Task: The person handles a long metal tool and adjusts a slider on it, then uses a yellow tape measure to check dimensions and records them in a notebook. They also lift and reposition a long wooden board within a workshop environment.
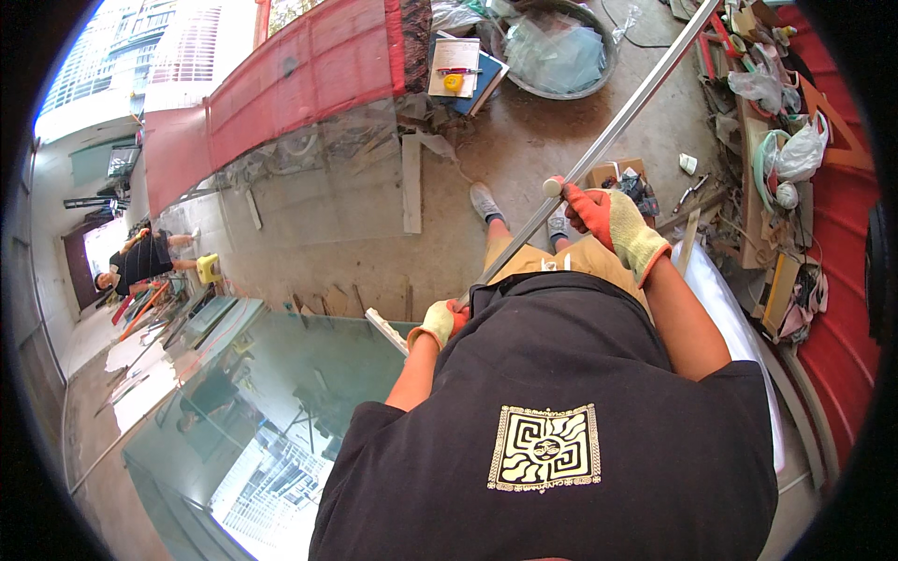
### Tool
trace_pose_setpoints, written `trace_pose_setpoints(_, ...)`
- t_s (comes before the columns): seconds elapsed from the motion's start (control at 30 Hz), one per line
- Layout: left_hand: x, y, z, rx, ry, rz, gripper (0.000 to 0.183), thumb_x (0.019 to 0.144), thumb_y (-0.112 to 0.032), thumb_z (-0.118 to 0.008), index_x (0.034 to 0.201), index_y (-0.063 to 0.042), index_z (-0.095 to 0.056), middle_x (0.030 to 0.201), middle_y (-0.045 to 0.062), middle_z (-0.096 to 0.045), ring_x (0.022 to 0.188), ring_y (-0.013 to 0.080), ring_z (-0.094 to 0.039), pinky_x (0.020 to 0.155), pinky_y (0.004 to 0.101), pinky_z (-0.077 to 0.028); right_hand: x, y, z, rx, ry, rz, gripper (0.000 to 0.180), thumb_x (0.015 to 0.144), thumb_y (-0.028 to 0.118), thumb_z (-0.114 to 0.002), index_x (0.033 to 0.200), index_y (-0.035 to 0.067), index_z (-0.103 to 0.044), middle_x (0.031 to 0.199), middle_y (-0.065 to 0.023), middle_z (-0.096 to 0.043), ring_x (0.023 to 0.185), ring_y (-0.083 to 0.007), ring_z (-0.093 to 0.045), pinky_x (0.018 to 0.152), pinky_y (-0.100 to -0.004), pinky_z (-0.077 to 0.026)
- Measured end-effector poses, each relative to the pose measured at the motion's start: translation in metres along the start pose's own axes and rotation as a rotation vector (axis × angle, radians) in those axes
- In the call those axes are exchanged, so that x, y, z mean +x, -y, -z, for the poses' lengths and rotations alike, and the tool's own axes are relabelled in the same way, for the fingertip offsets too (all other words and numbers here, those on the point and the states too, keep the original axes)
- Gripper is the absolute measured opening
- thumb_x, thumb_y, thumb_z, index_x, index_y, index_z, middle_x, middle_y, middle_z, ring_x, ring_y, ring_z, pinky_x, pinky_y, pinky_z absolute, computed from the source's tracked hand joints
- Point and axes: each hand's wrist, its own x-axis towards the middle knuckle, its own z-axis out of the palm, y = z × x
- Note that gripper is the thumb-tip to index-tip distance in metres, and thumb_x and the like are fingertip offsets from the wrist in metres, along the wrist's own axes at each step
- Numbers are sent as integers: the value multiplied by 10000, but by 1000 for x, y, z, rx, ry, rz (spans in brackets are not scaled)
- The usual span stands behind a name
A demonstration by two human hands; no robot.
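Note:
A long, slim metal bar point(617, 123) runs slantwise from the top right down to my waist. My left hand point(438, 324), in a cream and orange work glove, is closed around its lower end, partly hidden by my shirt. Farther up the bar, my right hand point(614, 221), gloved alike, has its fingers curled at the bar beside a round cream knob point(553, 187). Whether the knob is fixed to the bar cannot be told. A whitish strip point(386, 331) sticks out beside my left hand, over the edge of a large reflective glass sheet point(280, 393).
Glass offcuts fill a round tub point(609, 59); a yellow tape measure point(453, 83) lies on papers beside it. Pliers point(691, 194), a cardboard box point(617, 170) and cluttered shelving point(754, 189) stand to the right. A co-worker point(144, 263) is at far left, near a yellow stool point(208, 268).

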Motion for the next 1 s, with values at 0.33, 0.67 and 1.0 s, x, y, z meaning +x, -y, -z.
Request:
trace_pose_setpoints(0.33,3,0,7,71,24,17,413,908,-428,-667,1130,-92,-762,1054,208,-754,1037,424,-703,872,469,-557,1,2,2,-48,-28,-23,617,1035,577,-593,919,-13,-732,795,-47,-692,751,-135,-626,717,-306,-519)
trace_pose_setpoints(0.67,5,-5,4,118,-14,15,394,908,-431,-653,1089,-102,-771,1054,223,-743,1039,430,-697,861,475,-556,4,-6,9,-46,-17,-34,629,1029,590,-592,910,-12,-731,795,-42,-690,749,-132,-620,719,-308,-518)
trace_pose_setpoints(1.0,-5,-11,6,71,70,28,416,869,-421,-686,1111,-94,-769,1062,231,-743,1052,427,-701,887,445,-549,-4,-1,16,-56,-11,-33,666,1006,618,-613,891,-25,-745,786,-60,-695,758,-151,-628,732,-318,-515)
